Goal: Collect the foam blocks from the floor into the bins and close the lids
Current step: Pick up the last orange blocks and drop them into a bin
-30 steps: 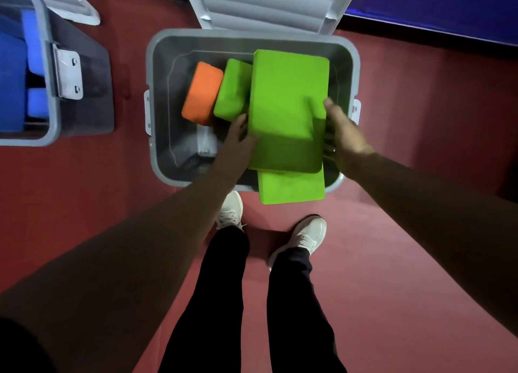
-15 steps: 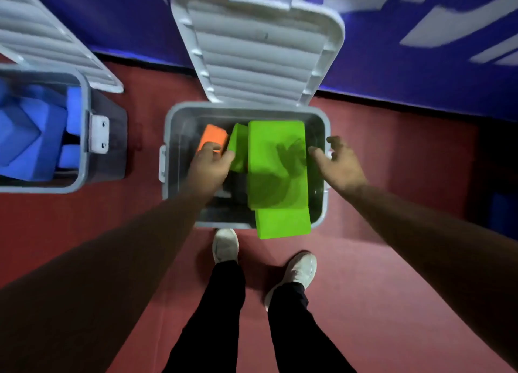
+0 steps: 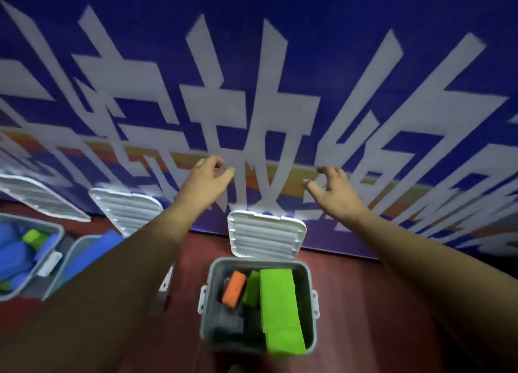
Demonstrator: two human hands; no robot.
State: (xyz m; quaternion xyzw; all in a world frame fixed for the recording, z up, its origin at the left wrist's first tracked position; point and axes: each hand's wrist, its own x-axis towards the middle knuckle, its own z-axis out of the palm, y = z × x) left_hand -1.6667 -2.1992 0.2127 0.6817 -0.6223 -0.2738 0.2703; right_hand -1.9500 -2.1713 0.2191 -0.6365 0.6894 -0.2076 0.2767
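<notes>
At lower left a grey plastic bin (image 3: 33, 220) of blue foam blocks (image 3: 12, 256) stands open, a second grey bin (image 3: 60, 271) beside it half hidden by the left forearm (image 3: 117, 271). Lower centre, a third grey bin (image 3: 252, 261) holds an orange foam block (image 3: 235, 288), a small green block (image 3: 251, 288) and a long green slab (image 3: 280, 311) overhanging its near rim, white ribbed lid (image 3: 266, 235) upright behind. Above, left hand (image 3: 208, 176) and right hand (image 3: 333, 189) hover, fingers loosely curled, gripping nothing.

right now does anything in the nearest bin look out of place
The large green foam block in the nearest grey bin lies tilted, its near end poking out over the rim. With it like that, the open white lid probably won't shut flat.
</notes>
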